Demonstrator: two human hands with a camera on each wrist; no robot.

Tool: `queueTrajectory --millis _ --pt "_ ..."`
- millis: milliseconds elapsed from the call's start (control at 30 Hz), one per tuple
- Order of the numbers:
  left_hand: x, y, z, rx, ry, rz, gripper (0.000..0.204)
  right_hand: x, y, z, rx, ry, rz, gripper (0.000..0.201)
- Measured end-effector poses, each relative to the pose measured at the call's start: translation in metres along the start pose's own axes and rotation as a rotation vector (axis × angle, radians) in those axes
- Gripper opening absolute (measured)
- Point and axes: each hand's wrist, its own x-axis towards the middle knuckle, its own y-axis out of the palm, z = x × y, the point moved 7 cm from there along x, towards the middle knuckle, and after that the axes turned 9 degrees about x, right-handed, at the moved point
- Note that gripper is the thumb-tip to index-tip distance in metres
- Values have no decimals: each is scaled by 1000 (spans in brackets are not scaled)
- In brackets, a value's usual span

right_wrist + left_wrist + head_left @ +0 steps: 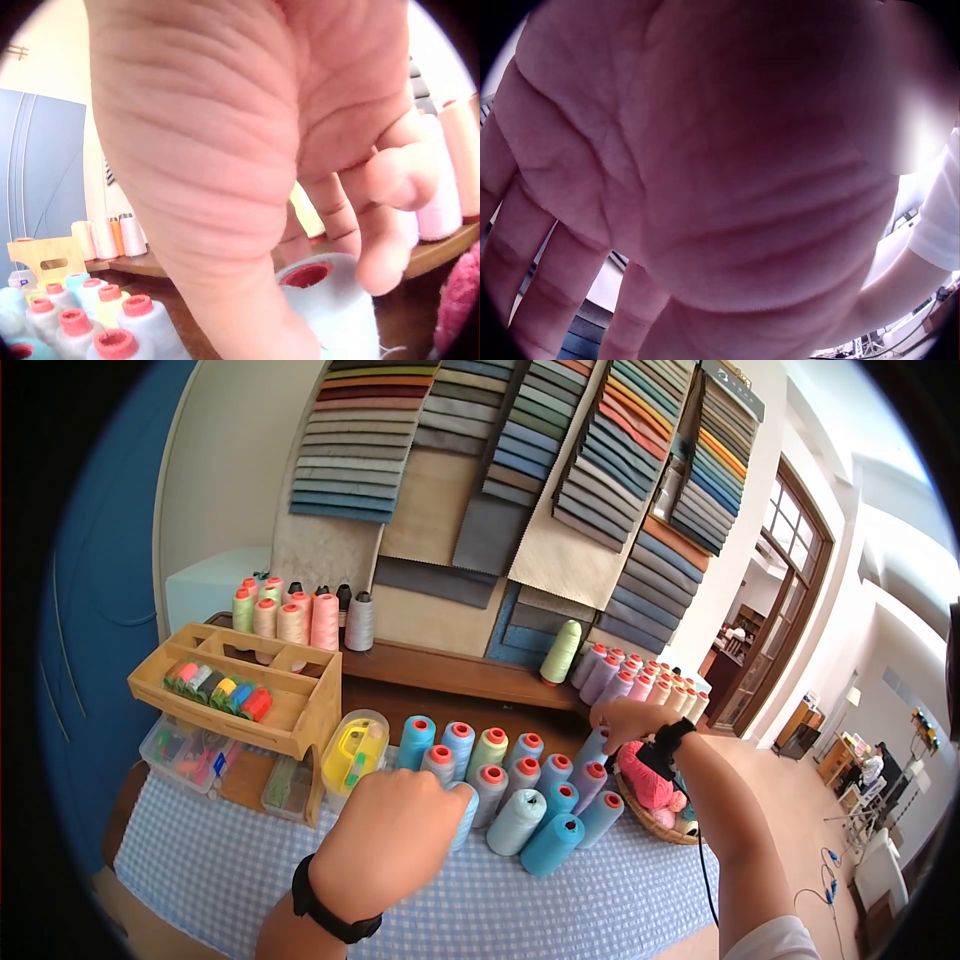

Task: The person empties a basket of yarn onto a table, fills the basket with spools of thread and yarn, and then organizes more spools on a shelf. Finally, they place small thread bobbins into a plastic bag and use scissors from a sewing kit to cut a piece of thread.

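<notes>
In the head view my right hand (635, 718) reaches to the right end of the blue group of thread cones. It holds a light blue thread cone (334, 315) near its red-rimmed top, thumb on one side and fingers on the other in the right wrist view. My left hand (390, 840) hovers at the front left of the group, back of the hand up. A pale blue thread cone (463, 820) is partly hidden by it. The left wrist view shows the palm and straight, slightly spread fingers (555, 292) with nothing between them.
Several blue and grey cones, one teal cone (553, 845) foremost, stand on the checked tablecloth (400, 915). A basket (655, 827) of pink yarn sits right. At left are a wooden organizer (290, 730) and a yellow box (355, 750). More cones line the wooden shelf (450, 685) behind.
</notes>
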Motion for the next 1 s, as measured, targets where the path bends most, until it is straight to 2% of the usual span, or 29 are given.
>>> queueTrajectory --millis 100,167,200,233,300,367,433,733,1000 --pt "5 8 5 -1 -6 28 23 -2 -27 13 44 86 -64 62" --pt "7 12 7 0 -11 31 23 -1 -49 14 83 136 -198 64" --pt "8 14 9 -1 -16 32 24 9 -57 5 37 96 -287 62" --pt "9 16 9 -2 -18 33 24 16 -59 3 36 95 -286 62" --pt "11 22 11 51 -27 65 26 24 -74 -2 -23 109 -438 59" --pt "13 27 11 45 -26 73 27 27 -79 2 -3 130 -460 58" --pt "13 32 12 41 -26 83 29 33 -85 -3 -20 199 -559 60" --pt "15 37 8 28 13 41 29 56 -82 -17 4 310 -535 54" --pt "17 35 10 19 -11 71 15 58 -77 -30 126 407 -544 50"
